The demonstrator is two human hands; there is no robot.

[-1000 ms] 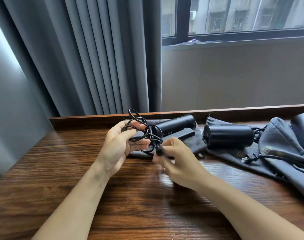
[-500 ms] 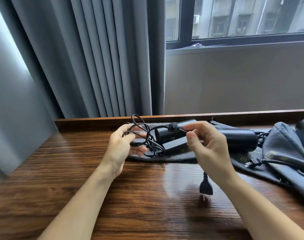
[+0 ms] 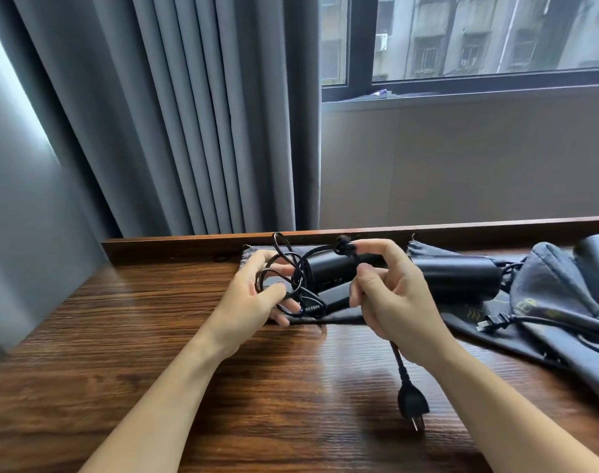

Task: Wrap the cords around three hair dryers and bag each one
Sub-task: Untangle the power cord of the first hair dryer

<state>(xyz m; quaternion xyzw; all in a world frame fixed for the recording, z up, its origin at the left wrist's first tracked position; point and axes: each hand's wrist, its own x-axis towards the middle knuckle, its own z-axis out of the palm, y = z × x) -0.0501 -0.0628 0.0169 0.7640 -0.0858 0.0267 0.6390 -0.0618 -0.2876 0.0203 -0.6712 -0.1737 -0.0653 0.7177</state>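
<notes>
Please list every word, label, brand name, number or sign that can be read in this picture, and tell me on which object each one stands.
No text can be read in full.
Gold print on the grey bag: only part shows, about "EP"; the rest is folded away.
Gold emblem on the flat bag: a sign, not letters.
Small white print on the cord beside the left hand: too small and blurred to read.

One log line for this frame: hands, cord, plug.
left hand: holds cord coil | right hand: pinches cord | plug: dangling
</notes>
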